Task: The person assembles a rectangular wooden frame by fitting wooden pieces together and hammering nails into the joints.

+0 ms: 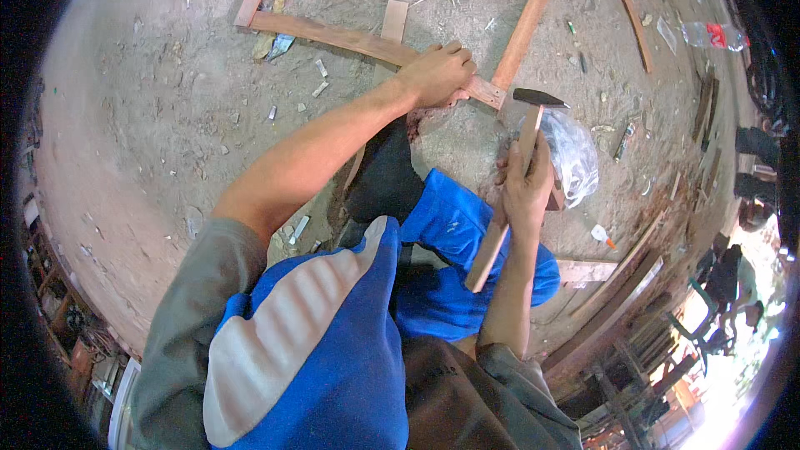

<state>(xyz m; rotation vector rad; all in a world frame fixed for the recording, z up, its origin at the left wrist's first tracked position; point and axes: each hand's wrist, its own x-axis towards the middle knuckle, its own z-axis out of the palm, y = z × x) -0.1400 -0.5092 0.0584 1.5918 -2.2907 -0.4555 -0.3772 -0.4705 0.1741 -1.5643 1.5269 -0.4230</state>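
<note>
My right hand (527,179) is closed round the wooden handle of a hammer (530,129), whose dark metal head points up and away from me. Ahead and to the left, my left hand (437,75) wraps over a wooden frame (333,36) near its corner. Small marks, perhaps nail heads, show on that corner, just right of my fingers. A long strip of the frame runs away from the corner toward the far edge. The hammer head is apart from the wood, to its right. Under my right wrist lies a clear plastic bag (575,154), partly hidden.
A short wood piece (395,21) pokes out beyond the frame. On the dusty floor lie a loose strip (631,12), a plastic bottle (715,36), a small white bottle with an orange tip (603,237) and scraps. Planks (604,312) are stacked at the right.
</note>
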